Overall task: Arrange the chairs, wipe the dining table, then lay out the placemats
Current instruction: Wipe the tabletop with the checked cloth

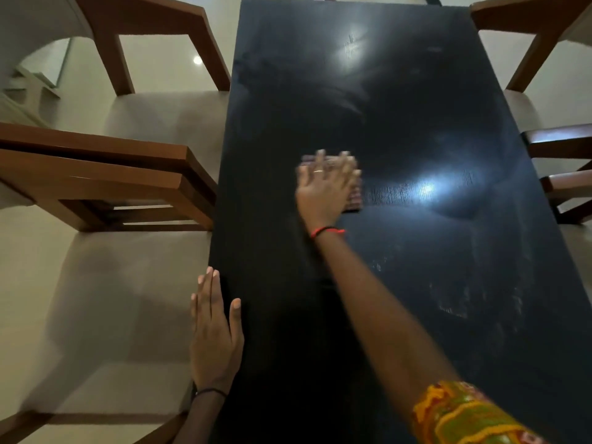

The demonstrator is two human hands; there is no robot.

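A long glossy black dining table (416,107) runs away from me. My right hand (325,187) lies flat with spread fingers on a small dark checked cloth (354,200) near the table's middle; the hand is motion-blurred. My left hand (216,331) rests flat with straight fingers on the table's left edge, close to me. Two wooden chairs with beige seats, one near (112,299) and one far (166,123), stand tucked against the left side. Parts of other chairs (563,174) show along the right side.
Pale glossy floor (160,62) shows behind the left chairs, with steps (28,91) at far left. Ceiling lights glare on the tabletop. Faint smears mark the table's near right area (455,302). No placemats are in view.
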